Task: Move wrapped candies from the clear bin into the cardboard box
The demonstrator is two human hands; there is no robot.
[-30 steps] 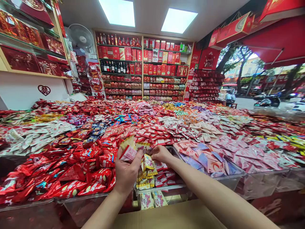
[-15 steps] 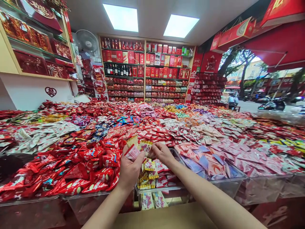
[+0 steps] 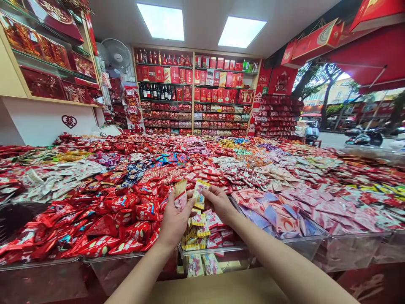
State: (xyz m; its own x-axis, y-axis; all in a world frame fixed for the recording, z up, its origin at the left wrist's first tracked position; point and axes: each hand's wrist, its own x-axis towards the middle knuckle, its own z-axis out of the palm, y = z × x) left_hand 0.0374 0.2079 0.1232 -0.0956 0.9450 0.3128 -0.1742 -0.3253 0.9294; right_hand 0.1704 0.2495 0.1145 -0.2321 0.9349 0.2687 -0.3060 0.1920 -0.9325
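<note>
My left hand point(image 3: 177, 215) is closed on a few small candy packets point(image 3: 181, 195), one yellowish and one pink and white, standing up between thumb and fingers. My right hand point(image 3: 221, 202) pinches a yellow-and-white candy packet point(image 3: 200, 194) with a cartoon print, right beside the left fingertips. Below both hands is a clear plastic bin point(image 3: 218, 250), holding yellow cartoon packets point(image 3: 198, 231) on its left side and pink-and-white packets point(image 3: 218, 232) on its right. The fingers partly hide the packets in the left hand.
Red candy packets point(image 3: 126, 219) heap up at the left; pink ones point(image 3: 284, 215) fill bins at the right. A cardboard surface point(image 3: 218, 289) lies at the near edge. Shelves of bottles and red boxes point(image 3: 164, 76) stand behind, with a fan point(image 3: 117, 55) at the back left.
The yellow cartoon packet has been turned more upright and raised slightly in my right fingers. The packets in my left hand have also tilted upright.
</note>
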